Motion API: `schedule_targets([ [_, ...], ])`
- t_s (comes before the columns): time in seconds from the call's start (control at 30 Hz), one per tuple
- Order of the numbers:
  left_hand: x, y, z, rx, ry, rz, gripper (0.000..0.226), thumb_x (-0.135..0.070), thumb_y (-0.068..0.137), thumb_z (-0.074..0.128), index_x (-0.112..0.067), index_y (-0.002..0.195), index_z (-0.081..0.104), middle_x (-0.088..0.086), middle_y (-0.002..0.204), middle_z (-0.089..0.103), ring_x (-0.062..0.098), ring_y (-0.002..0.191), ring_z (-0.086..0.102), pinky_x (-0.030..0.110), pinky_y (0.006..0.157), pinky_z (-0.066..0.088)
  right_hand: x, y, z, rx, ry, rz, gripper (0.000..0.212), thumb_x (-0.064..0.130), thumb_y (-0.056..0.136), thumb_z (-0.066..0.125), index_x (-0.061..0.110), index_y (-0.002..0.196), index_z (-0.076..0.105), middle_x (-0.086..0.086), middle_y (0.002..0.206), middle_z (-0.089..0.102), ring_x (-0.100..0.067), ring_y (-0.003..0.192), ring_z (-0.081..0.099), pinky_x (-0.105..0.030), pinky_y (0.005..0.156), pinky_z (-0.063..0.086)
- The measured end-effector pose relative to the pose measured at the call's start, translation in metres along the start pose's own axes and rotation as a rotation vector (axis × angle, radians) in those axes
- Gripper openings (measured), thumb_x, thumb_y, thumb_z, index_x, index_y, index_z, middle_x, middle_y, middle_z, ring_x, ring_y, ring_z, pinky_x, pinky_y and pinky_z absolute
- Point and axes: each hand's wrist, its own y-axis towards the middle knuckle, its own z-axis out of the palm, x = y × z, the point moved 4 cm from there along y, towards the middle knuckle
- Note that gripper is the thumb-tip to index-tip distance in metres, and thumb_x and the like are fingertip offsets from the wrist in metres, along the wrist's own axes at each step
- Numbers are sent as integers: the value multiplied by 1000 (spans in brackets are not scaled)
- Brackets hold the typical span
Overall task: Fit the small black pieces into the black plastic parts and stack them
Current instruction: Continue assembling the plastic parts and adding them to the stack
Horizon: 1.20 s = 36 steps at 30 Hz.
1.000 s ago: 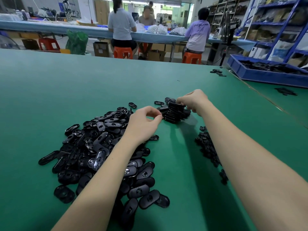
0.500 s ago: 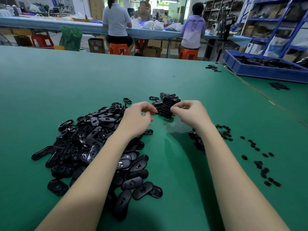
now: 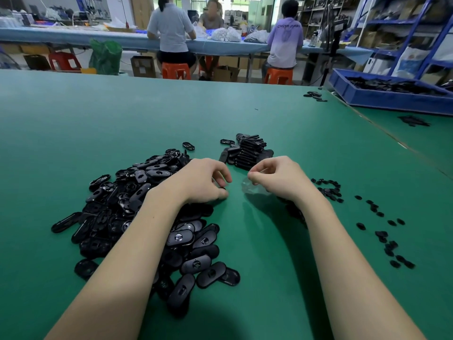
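Note:
A big heap of black oval plastic parts (image 3: 137, 207) lies on the green table (image 3: 122, 123), partly under my left forearm. Beyond my hands stands a leaning stack of fitted parts (image 3: 248, 150). Small black pieces (image 3: 328, 190) are scattered to the right, some hidden by my right wrist. My left hand (image 3: 203, 182) is at the heap's right edge with curled fingers, and a dark bit shows at its fingertips. My right hand (image 3: 277, 179) hovers with curled fingers over a clear plastic scrap (image 3: 247, 188). I see nothing in its fingers.
A blue bin (image 3: 348, 94) of black parts sits at the far right edge, with a few loose parts (image 3: 315, 96) near it. Three people sit on orange stools at a long bench (image 3: 73, 36) behind the table. Shelving (image 3: 404, 25) fills the back right.
My right hand has come back from the top of the stack towards me and now sits beside my left hand. My left hand has dropped slightly to the heap's edge.

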Motion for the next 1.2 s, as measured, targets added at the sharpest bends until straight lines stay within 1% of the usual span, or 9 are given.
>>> schedule_targets([
  [0.13,0,0,0,-9,19,9,24,-9,80,73,-26,97,73,-10,87,72,2,71,61,14,78,47,1,-1,2,11,10,-7,9,33,85,69,31,81,76,14,77,76,-1,63,60,-22,66,52],
  [0.27,-2,-1,-3,-123,-67,54,22,-8,83,68,-26,94,75,-10,87,72,8,72,65,9,73,47,6,-5,6,31,48,-23,8,33,86,69,32,83,76,15,77,75,7,52,57,-11,53,43],
  [0.37,-2,0,-7,-237,-407,9,28,-4,88,62,-27,96,76,-4,96,73,10,73,64,14,66,47,9,-7,8,28,147,-13,5,31,89,70,33,92,74,10,84,77,1,52,61,-11,54,41],
  [0.47,-2,2,-3,-274,-795,-91,35,10,90,51,-16,95,74,12,108,72,16,86,66,22,77,58,11,-10,11,75,241,10,7,31,92,69,30,99,72,10,89,78,-2,54,62,-13,56,43],
  [0.6,-2,4,6,-271,-1066,-180,36,19,89,48,-7,91,72,15,101,66,19,88,70,20,74,60,18,-14,11,88,328,-43,8,25,94,69,21,97,76,10,82,78,3,50,53,-8,47,39],
  [0.77,-1,7,8,-279,-1101,-193,31,17,90,52,-7,92,72,13,98,66,18,87,71,22,78,60,20,-14,7,82,396,-44,5,25,90,75,21,93,77,9,78,77,-1,49,46,-10,46,37],
  [0.97,-5,4,7,-190,-1129,-167,28,14,93,52,-5,94,72,14,96,70,18,87,72,23,79,60,16,-12,6,19,390,-38,6,19,90,74,23,87,77,8,71,65,-1,47,44,-10,46,36],
  [1.07,-3,3,3,-157,-1053,-139,25,10,91,58,-8,97,74,10,95,70,15,84,70,20,75,59,15,-11,4,-3,426,-13,10,18,91,72,25,87,77,1,79,62,-3,49,44,-10,46,36],
  [1.2,-3,1,5,-102,-1011,-147,22,9,90,62,-9,95,74,8,89,74,12,79,70,18,68,56,14,-11,2,-35,489,13,15,17,93,69,25,84,77,3,80,66,-11,57,44,-12,45,35],
])
